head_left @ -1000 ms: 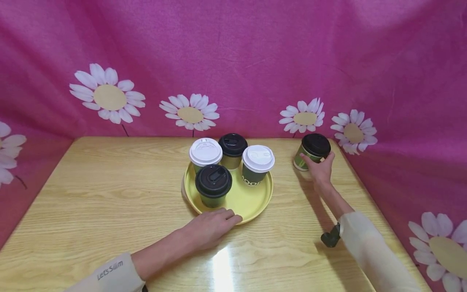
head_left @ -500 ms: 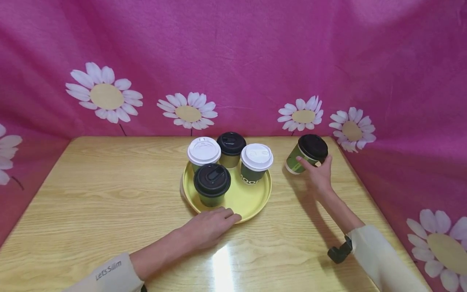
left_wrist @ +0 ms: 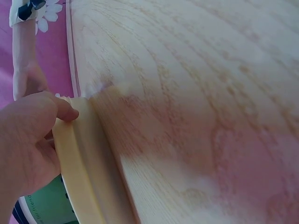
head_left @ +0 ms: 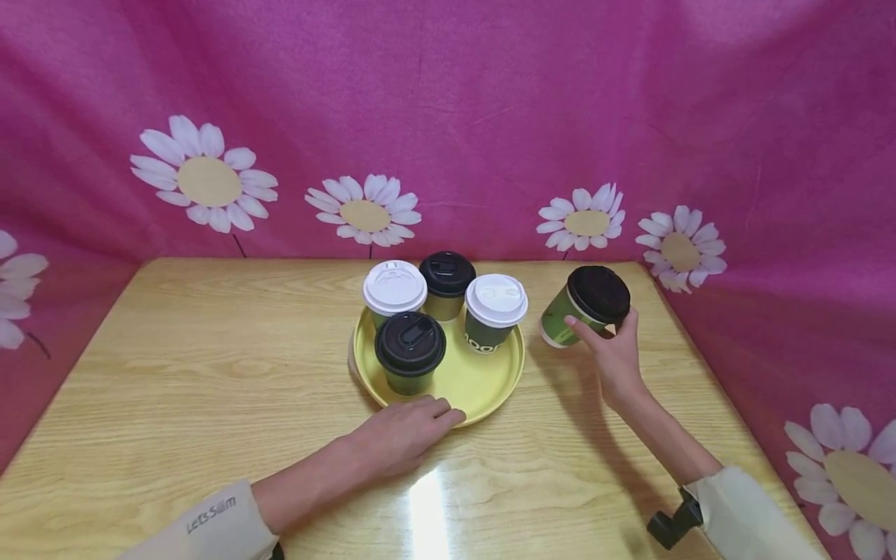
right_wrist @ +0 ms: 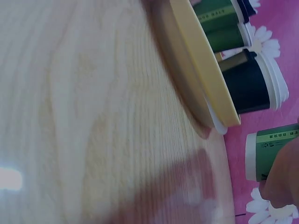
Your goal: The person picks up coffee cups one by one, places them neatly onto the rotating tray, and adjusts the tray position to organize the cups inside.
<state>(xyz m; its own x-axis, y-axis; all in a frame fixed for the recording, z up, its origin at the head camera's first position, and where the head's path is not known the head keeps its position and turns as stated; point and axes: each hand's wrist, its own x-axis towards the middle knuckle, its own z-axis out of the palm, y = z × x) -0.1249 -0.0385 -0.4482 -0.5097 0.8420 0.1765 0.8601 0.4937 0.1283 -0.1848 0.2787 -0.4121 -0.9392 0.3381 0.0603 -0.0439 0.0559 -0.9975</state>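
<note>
My right hand (head_left: 617, 359) grips a green paper coffee cup (head_left: 560, 317) with a black lid, to the right of the tray. The cup leans, its lid toward the right and its white base toward the tray; in the right wrist view the cup (right_wrist: 267, 144) is held off the wooden surface. My left hand (head_left: 409, 434) holds the near rim of a round yellow tray (head_left: 483, 389). Seen from the left wrist, a digit lies over the rim of the tray (left_wrist: 81, 168). On the tray stand several lidded cups, among them a black-lidded cup (head_left: 409, 350) nearest my left hand.
Two white-lidded cups (head_left: 495, 303) and another black-lidded cup (head_left: 446, 284) stand toward the tray's back and right. A wooden table (head_left: 210, 350) lies beneath. Pink cloth with daisies (head_left: 448, 117) hangs behind and along both sides.
My right hand has lifted the green cup, tilted it and brought it slightly left and nearer. My left hand stays at the tray rim.
</note>
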